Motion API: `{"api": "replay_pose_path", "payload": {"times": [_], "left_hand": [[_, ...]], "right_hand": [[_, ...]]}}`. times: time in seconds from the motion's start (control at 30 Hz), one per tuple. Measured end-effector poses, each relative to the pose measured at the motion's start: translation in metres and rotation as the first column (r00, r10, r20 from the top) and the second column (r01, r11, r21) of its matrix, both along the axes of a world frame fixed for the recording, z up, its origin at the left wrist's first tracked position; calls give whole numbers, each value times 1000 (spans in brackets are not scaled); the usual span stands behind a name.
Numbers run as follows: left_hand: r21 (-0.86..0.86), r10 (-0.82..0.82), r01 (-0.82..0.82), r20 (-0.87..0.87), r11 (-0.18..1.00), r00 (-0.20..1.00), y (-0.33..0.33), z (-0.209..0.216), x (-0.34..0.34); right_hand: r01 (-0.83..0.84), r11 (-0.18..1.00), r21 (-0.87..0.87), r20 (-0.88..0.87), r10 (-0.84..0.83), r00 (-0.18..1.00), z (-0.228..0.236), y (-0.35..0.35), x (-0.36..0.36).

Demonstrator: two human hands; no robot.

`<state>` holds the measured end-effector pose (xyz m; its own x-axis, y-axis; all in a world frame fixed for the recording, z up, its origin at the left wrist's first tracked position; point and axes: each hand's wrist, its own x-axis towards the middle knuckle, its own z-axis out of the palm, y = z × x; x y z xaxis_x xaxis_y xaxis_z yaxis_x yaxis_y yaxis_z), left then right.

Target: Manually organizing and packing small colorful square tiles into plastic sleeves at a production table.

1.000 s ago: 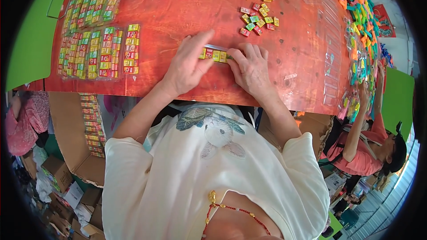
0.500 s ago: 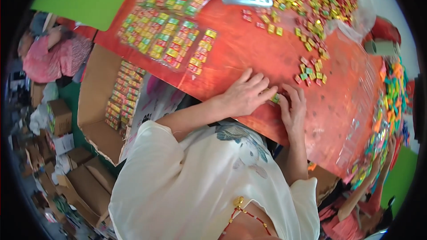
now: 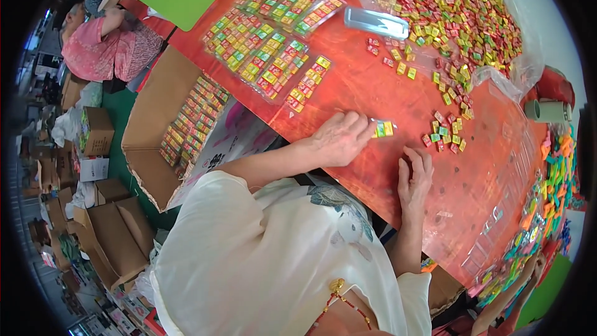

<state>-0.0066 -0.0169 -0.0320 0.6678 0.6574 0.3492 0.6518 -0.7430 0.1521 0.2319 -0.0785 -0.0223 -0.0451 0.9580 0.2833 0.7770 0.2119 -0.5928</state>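
My left hand [image 3: 344, 139] is closed, with its fingertips at the left end of a small strip of yellow and green blocks [image 3: 384, 129]. Clear plastic seems to surround that strip, and my fingers hide part of it. Lower and to the right, my right hand [image 3: 415, 176] rests over the red table, apart from the strip; its fingers are loosely bent and spaced, with nothing seen between them. A loose cluster of small red, yellow and green blocks [image 3: 444, 132] lies just beyond it.
A big heap of similar blocks [image 3: 460, 18] lies in clear plastic at the back right. Filled packs [image 3: 273, 56] stand in rows at the left, near a shiny metal tray [image 3: 376, 23]. A cardboard box [image 3: 155, 112] holds more packs. Colourful pieces [image 3: 553, 174] edge the right, near another person's arms.
My right hand has drawn away from the strip, toward me. My left hand stays at the strip, which now shows more. The whole view has shifted, so the table things appear further right.
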Motion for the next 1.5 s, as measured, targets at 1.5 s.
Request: {"api": "replay_pose_path", "payload": {"times": [1.5], "left_hand": [[-319,-19,93,229,943,973,72,8,45]], "right_hand": [[-22,998,65,153,12,988,-2,88,27]]}}
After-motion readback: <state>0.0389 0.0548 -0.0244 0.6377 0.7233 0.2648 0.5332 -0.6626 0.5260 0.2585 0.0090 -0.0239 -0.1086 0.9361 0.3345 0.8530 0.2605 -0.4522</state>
